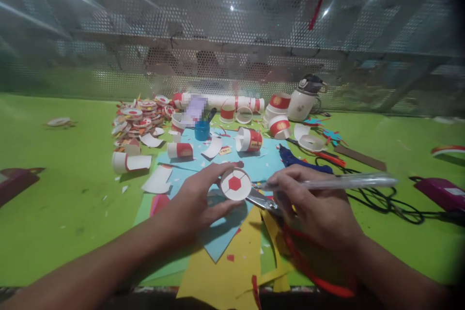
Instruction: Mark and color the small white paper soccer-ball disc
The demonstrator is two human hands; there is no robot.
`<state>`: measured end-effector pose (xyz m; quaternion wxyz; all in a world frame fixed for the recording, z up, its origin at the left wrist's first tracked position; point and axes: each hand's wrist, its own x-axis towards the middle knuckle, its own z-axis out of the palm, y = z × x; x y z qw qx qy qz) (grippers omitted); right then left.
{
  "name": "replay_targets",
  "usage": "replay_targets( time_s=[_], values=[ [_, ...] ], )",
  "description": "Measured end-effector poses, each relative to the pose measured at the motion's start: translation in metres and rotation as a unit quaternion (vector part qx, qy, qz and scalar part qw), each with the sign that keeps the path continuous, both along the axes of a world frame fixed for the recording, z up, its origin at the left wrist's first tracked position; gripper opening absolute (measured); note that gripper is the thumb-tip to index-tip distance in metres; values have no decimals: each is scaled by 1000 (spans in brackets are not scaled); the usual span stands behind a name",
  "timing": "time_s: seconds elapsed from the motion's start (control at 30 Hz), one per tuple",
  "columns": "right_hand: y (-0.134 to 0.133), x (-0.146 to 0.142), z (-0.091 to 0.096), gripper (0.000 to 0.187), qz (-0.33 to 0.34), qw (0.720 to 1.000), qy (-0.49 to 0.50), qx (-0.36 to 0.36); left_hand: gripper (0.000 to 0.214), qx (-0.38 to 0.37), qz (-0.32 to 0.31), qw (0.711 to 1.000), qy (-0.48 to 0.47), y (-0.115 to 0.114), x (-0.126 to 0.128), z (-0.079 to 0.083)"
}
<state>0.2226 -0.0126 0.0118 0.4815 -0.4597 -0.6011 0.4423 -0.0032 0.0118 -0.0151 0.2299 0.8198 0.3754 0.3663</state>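
My left hand [198, 193] pinches a round white paper disc [245, 188] by its edge, thumb below and fingers above. A red hexagon sits in the disc's middle, with thin dark lines running out from it. In my right hand [312, 203] is a clear pen [345, 182], its tip close to the disc's right side. Scissors [262, 200] with red handles show under my right hand, their blades pointing at the disc. Whether that hand also touches them I cannot tell. Blue paper [221, 240] and yellow paper [214, 276] lie beneath.
A heap of decorated discs [141, 118] stands at the back left. Several cut paper cups, including one on its side [249, 140], lie ahead near a blue pot [202, 131] and a bottle [304, 101]. A blue glue gun [296, 159] and black cable [381, 206] lie right.
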Motion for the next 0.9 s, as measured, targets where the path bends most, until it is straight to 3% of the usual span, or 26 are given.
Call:
replay_targets(
  time_s=[0.17,0.37,0.6,0.9],
  values=[
    [0,-8,2,27,4,998,-53,35,49,13,7,1000,17,-1,0,-1],
    [-2,-13,-2,20,10,999,-48,-19,51,35,27,999,26,0,0,-4],
    [-4,-9,-4,20,45,998,-33,-22,48,25,28,999,19,1,0,-4],
    [-2,-11,-2,20,40,999,-20,-25,51,30,34,998,40,0,0,-4]
  ],
)
